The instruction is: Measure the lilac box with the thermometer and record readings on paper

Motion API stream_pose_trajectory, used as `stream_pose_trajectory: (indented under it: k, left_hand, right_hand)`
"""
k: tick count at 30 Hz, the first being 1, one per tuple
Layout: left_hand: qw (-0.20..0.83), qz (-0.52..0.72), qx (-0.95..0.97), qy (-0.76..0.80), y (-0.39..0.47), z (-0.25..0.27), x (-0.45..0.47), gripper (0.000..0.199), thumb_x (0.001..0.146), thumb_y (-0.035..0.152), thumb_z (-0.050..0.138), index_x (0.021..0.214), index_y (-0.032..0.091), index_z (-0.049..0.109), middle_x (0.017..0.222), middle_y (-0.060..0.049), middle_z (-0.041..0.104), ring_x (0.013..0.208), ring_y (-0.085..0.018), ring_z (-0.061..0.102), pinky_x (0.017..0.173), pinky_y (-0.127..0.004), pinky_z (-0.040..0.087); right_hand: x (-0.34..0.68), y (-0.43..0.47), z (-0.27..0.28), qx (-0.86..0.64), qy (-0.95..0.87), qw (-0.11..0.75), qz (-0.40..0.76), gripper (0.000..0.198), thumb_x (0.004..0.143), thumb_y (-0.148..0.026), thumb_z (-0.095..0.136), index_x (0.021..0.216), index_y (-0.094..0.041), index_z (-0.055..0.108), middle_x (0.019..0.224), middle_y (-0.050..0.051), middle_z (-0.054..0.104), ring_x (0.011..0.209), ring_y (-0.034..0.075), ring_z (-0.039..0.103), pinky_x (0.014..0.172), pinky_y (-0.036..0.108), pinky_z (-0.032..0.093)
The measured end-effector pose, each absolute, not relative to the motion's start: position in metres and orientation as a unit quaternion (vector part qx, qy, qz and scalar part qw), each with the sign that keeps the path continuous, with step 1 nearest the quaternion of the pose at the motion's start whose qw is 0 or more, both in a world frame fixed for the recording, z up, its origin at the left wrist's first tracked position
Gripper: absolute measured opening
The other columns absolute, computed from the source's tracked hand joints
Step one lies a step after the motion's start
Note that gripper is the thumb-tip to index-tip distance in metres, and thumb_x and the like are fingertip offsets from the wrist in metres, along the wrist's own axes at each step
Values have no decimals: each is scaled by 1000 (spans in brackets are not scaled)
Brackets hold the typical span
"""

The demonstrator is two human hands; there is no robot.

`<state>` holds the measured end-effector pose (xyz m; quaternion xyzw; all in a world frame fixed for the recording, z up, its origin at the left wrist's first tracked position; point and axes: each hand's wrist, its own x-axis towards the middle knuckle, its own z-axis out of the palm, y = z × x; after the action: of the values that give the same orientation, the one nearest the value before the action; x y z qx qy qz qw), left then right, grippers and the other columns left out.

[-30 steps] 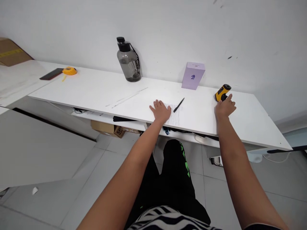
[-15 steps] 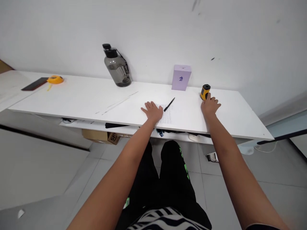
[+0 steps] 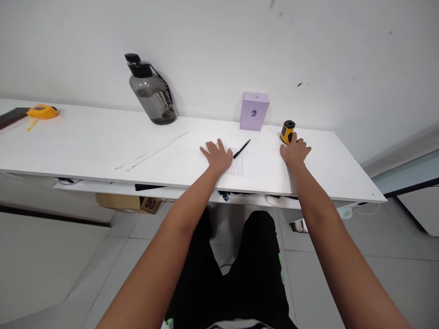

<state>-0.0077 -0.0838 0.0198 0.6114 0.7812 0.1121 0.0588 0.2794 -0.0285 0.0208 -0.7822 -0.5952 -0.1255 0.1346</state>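
Head view: paper (image 3: 239,168) with illegible lines, "SF" carton (image 3: 127,202)

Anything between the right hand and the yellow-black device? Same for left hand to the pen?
Nothing visible in either gap. The right hand is right up against the yellow-black device, overlapping its near side; the purple box stands left of it. The left hand lies beside the pen.

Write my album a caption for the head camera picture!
Left hand spread by a black pen, right hand at a yellow-and-black gadget, purple box standing behind.
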Motion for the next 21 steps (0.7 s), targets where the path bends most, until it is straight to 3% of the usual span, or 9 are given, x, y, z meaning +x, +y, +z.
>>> stream_pose_trajectory:
  k: [4, 8, 10, 13, 16, 19, 21]
  left_hand:
    - [62, 196, 647, 734, -76, 28, 11, 76, 100, 55, 29, 165, 17, 20, 173, -16, 12, 161, -35, 6, 127, -62, 3]
    - [129, 323, 592, 727, -62, 36, 22, 71, 101, 56, 28, 163, 22, 22, 174, -11, 15, 161, -25, 17, 129, -52, 17]
    - [168, 347, 533, 753, -47, 41, 24, 76, 100, 58, 32, 162, 17, 21, 173, -13, 16, 161, -28, 14, 129, -53, 17]
    - [179, 358, 536, 743, -14, 54, 23, 89, 95, 64, 45, 162, 12, 19, 172, -15, 19, 161, -34, 7, 129, -55, 14]
    - [157, 379, 564, 717, 28, 76, 24, 100, 87, 62, 60, 163, 13, 16, 169, -17, 27, 159, -35, 17, 129, -50, 21]
    - [91, 422, 608, 666, 68, 103, 29, 107, 82, 69, 64, 164, 20, 16, 172, -14, 16, 160, -38, 8, 129, -56, 16]
    - [68, 400, 657, 635, 86, 119, 31, 102, 80, 75, 63, 161, 24, 28, 174, -11, 11, 159, -43, 1, 127, -62, 11]
  right_hand:
    - [275, -30, 25, -779, -597, 148, -123, 65, 94, -39, 47, 153, -15, 35, 125, 22, 58, 109, 34, 54, 90, 46, 35]
    - [273, -32, 26, -766, -613, 158, -113, 53, 95, -35, 46, 144, -13, 46, 125, 21, 60, 112, 32, 55, 89, 43, 35]
    - [273, -31, 25, -761, -617, 161, -117, 51, 96, -34, 45, 142, -11, 48, 125, 21, 60, 113, 32, 55, 90, 42, 36]
    - [272, -30, 25, -768, -607, 173, -107, 61, 97, -33, 48, 151, -9, 37, 126, 21, 62, 112, 32, 55, 90, 42, 36]
    - [271, -30, 29, -768, -611, 172, -83, 70, 98, -34, 50, 159, -11, 26, 123, 19, 65, 109, 31, 57, 90, 41, 36]
    - [272, -30, 32, -761, -621, 167, -88, 67, 100, -34, 49, 160, -18, 25, 126, 18, 63, 110, 29, 56, 90, 40, 37]
    - [272, -30, 33, -764, -618, 167, -85, 67, 101, -34, 48, 162, -19, 23, 127, 18, 62, 110, 29, 56, 91, 40, 37]
